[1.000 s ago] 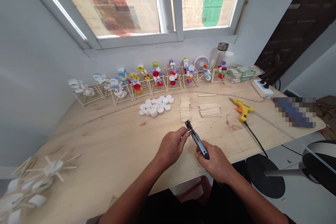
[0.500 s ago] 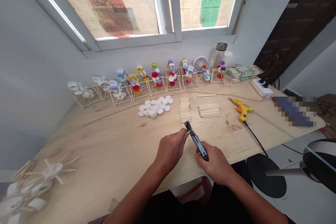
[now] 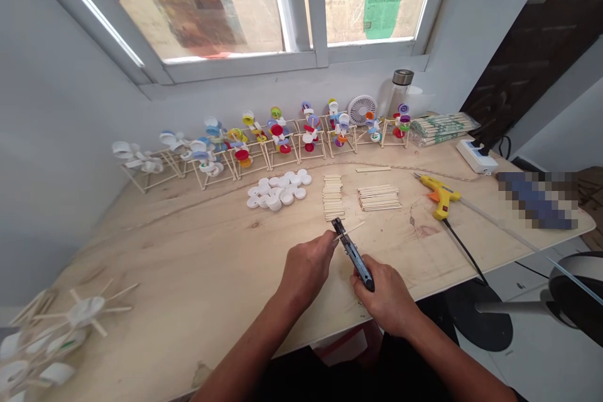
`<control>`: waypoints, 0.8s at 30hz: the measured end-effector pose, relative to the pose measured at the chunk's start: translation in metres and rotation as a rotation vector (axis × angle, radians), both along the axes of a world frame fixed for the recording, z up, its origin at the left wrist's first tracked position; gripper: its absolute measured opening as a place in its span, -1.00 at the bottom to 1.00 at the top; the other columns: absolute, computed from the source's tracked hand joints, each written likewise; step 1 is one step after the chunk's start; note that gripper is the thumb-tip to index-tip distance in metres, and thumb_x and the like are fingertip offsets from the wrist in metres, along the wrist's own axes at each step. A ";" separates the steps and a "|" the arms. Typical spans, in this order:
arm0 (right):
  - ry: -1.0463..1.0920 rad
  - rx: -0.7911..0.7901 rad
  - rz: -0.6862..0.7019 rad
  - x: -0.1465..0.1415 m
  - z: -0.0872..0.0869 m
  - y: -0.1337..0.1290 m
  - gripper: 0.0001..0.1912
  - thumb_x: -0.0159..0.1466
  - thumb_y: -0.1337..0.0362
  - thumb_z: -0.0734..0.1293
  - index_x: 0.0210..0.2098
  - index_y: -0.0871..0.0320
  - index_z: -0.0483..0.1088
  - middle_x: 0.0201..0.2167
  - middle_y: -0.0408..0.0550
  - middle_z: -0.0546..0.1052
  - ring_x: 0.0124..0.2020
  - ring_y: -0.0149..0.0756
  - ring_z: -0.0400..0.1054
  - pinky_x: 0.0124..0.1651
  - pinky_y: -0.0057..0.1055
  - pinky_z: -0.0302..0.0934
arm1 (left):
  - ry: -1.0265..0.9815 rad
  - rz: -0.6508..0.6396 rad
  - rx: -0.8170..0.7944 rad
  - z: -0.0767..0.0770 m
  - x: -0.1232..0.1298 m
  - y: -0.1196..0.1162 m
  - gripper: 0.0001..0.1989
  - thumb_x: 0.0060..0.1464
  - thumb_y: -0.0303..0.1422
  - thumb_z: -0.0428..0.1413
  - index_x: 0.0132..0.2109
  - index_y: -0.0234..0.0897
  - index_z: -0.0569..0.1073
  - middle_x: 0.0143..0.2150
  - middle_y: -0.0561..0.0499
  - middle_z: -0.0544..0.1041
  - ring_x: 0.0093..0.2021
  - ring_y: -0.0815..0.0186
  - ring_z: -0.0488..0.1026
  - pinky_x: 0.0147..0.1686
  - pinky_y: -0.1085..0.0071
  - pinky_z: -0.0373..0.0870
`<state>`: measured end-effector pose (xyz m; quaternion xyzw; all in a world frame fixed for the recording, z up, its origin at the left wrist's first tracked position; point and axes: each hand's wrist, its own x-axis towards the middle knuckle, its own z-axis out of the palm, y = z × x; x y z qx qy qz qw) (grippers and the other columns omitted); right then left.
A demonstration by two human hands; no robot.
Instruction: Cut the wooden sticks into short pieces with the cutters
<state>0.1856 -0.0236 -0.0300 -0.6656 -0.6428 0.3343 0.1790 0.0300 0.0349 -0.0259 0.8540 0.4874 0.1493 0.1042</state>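
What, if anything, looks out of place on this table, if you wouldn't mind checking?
A single wooden stick lies alone on the table, behind the neat stick pile. It looks stray because the other sticks there are stacked.

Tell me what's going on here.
A person at a plywood bench holds a craft stick in the left hand against the head of black cutters gripped in the right hand. Stacked sticks, white bottle caps, a yellow glue gun and a row of stick-and-cap models lie beyond.
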 end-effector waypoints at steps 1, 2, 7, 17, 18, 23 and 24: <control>-0.009 0.000 -0.006 0.000 -0.001 0.000 -0.92 0.17 0.27 0.18 -0.44 0.12 0.24 -0.56 -0.15 0.42 -0.50 -0.34 0.30 -0.43 -0.50 -0.01 | -0.009 -0.003 0.002 0.000 0.000 0.001 -0.76 0.21 -0.33 -0.21 -0.24 -0.24 0.32 -0.43 0.03 0.52 -0.45 0.34 0.43 -0.55 0.53 0.08; -0.018 0.000 -0.009 -0.001 -0.001 0.000 -0.91 0.17 0.27 0.18 -0.44 0.12 0.23 -0.57 -0.15 0.42 -0.51 -0.34 0.30 -0.43 -0.50 -0.02 | -0.016 -0.007 0.003 -0.001 0.000 0.001 -0.76 0.21 -0.33 -0.21 -0.24 -0.25 0.32 -0.43 0.03 0.52 -0.46 0.35 0.43 -0.55 0.53 0.08; -0.057 0.005 -0.014 -0.002 -0.003 0.001 -0.90 0.18 0.25 0.17 -0.44 0.12 0.22 -0.57 -0.15 0.42 -0.52 -0.34 0.30 -0.44 -0.49 -0.04 | -0.017 -0.004 0.014 -0.004 0.002 0.003 -0.75 0.21 -0.34 -0.22 -0.28 -0.26 0.32 -0.48 0.04 0.49 -0.51 0.36 0.40 -0.57 0.52 0.07; -0.178 0.034 -0.027 -0.005 -0.010 0.002 -0.88 0.18 0.22 0.18 -0.44 0.11 0.22 -0.57 -0.14 0.44 -0.52 -0.31 0.30 -0.48 -0.47 -0.11 | -0.046 0.008 0.016 -0.009 0.003 0.006 -0.74 0.20 -0.34 -0.23 -0.30 -0.26 0.32 -0.49 0.03 0.48 -0.52 0.37 0.40 -0.56 0.52 0.11; -0.180 0.034 -0.031 -0.006 -0.009 0.002 -0.88 0.18 0.22 0.18 -0.44 0.11 0.22 -0.57 -0.13 0.45 -0.52 -0.31 0.30 -0.47 -0.48 -0.11 | -0.047 0.011 0.020 -0.009 0.003 0.006 -0.74 0.20 -0.34 -0.23 -0.30 -0.26 0.32 -0.49 0.03 0.48 -0.52 0.37 0.40 -0.56 0.52 0.11; -0.144 0.029 -0.041 -0.006 -0.007 -0.002 -0.89 0.17 0.22 0.20 -0.43 0.12 0.25 -0.54 -0.12 0.46 -0.48 -0.31 0.33 -0.45 -0.49 -0.07 | -0.098 0.032 0.025 -0.008 0.000 -0.002 -0.78 0.19 -0.36 -0.20 -0.23 -0.25 0.33 -0.43 0.03 0.51 -0.46 0.36 0.43 -0.52 0.52 0.17; -0.129 0.032 -0.042 -0.006 -0.006 -0.003 -0.89 0.17 0.22 0.20 -0.43 0.12 0.25 -0.54 -0.12 0.46 -0.48 -0.31 0.33 -0.44 -0.49 -0.06 | -0.119 0.036 0.022 -0.007 -0.001 -0.004 -0.78 0.19 -0.36 -0.19 -0.21 -0.25 0.33 -0.41 0.02 0.52 -0.45 0.36 0.44 -0.51 0.52 0.19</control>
